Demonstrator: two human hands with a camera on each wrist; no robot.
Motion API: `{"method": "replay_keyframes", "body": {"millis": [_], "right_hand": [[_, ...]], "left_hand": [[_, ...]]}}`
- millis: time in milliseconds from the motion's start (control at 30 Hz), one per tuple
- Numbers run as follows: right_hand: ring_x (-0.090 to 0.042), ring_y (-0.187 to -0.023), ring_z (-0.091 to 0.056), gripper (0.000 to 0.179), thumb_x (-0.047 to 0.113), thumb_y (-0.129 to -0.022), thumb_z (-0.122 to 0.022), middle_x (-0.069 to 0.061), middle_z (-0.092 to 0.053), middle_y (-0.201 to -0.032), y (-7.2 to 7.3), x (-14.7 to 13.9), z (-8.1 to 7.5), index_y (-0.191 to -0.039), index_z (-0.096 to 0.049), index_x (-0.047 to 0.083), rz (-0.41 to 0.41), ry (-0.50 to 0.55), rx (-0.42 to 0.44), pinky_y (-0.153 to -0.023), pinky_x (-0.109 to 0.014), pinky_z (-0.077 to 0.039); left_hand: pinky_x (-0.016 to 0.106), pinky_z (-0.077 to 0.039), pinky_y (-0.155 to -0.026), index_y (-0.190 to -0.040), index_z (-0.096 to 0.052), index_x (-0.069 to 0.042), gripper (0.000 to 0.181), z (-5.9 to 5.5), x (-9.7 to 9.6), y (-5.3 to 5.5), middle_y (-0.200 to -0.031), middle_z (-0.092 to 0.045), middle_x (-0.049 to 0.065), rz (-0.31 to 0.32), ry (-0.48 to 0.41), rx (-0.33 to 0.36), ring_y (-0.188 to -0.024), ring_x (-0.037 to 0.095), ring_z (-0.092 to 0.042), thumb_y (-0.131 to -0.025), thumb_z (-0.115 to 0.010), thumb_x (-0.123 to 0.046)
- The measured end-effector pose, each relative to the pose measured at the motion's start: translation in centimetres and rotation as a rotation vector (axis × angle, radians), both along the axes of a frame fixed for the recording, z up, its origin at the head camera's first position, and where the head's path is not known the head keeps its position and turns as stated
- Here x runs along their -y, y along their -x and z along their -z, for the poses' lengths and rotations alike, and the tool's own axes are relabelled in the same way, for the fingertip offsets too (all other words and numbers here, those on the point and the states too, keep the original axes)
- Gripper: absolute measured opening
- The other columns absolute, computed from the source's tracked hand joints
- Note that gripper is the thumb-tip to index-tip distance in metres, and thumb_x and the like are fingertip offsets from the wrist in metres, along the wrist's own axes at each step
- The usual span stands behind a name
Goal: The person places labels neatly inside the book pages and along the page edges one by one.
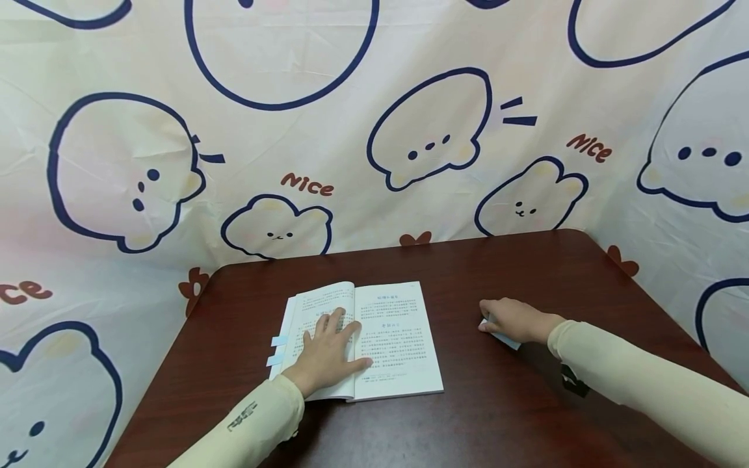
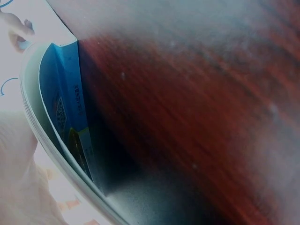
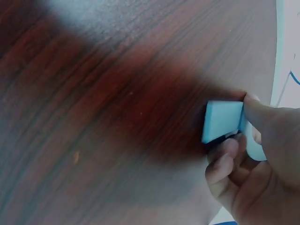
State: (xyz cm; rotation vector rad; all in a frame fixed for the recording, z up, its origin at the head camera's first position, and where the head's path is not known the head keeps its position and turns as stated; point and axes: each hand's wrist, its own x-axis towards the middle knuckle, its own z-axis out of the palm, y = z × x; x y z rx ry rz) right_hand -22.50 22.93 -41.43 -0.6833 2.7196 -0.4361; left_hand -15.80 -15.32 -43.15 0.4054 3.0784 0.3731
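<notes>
An open book point(image 1: 394, 338) with printed pages lies on the dark wooden table point(image 1: 462, 416). My left hand point(image 1: 324, 357) rests on it with fingers spread, across the left page and the fold. Two light blue sticky tabs point(image 1: 275, 360) stick out from the book's left edge. In the left wrist view the blue spine point(image 2: 70, 89) shows under curved pages. To the right of the book, my right hand point(image 1: 517, 320) holds a small light blue pad of sticky notes point(image 3: 224, 121) just at the tabletop, pinched between thumb and curled fingers. The hand hides most of the pad in the head view.
A pale cloth point(image 1: 345, 149) with cartoon outlines hangs behind the table and along both sides. The table's back edge point(image 1: 456, 244) meets this cloth. Bare tabletop shows between the book and my right hand.
</notes>
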Motion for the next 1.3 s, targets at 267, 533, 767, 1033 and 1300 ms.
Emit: {"method": "replay_keyframes", "body": {"millis": [267,533,767,1033,1300], "right_hand": [[-0.009,-0.061,-0.051,0.023,0.029,-0.102,-0.061,0.001,-0.057,-0.071,0.6,-0.7,1.0,-0.085,-0.06,0.012,0.007,0.081,0.022,-0.056,-0.023,-0.041],[-0.005,-0.054,-0.038,0.023,0.019,-0.104,-0.056,0.006,-0.046,-0.065,0.1,-1.1,1.4,-0.081,-0.053,0.015,-0.076,0.105,-0.081,-0.055,-0.021,-0.034],[-0.005,-0.058,-0.046,0.018,0.031,-0.101,-0.062,0.007,-0.056,-0.071,-0.1,-0.8,1.0,-0.096,-0.055,0.016,-0.072,0.05,-0.08,-0.056,-0.023,-0.039],[-0.013,-0.065,-0.047,0.04,0.047,-0.092,-0.071,0.001,-0.053,-0.073,0.5,-0.5,0.1,-0.098,-0.054,0.012,0.036,-0.053,-0.018,-0.055,-0.028,-0.034],[-0.009,-0.062,-0.046,0.028,0.033,-0.099,-0.065,0.002,-0.052,-0.076,0.8,-1.3,0.7,-0.087,-0.051,0.012,-0.053,0.124,0.052,-0.057,-0.024,-0.038]], "left_hand": [[0.083,-0.03,-0.101,-0.145,-0.054,-0.018,0.076,-0.1,0.0,0.0,-0.161,-0.03,0.02,0.001,0.002,0.003,-0.146,0.049,-0.029,-0.084,-0.072,-0.06],[0.083,-0.03,-0.101,-0.145,-0.054,-0.019,0.075,-0.3,0.0,0.1,-0.162,-0.03,0.02,0.0,0.001,0.007,-0.146,0.05,-0.028,-0.085,-0.072,-0.06],[0.082,-0.03,-0.102,-0.145,-0.053,-0.019,0.075,-0.4,0.1,0.1,-0.162,-0.029,0.019,0.001,0.002,0.012,-0.147,0.05,-0.028,-0.085,-0.071,-0.06],[0.082,-0.03,-0.102,-0.145,-0.054,-0.019,0.075,-0.4,0.0,-0.1,-0.161,-0.03,0.019,0.002,0.003,0.016,-0.146,0.049,-0.029,-0.085,-0.071,-0.06],[0.083,-0.031,-0.1,-0.143,-0.055,-0.017,0.075,-0.5,-0.1,-0.2,-0.16,-0.032,0.02,0.011,-0.009,0.006,-0.145,0.05,-0.031,-0.083,-0.075,-0.059]]}}
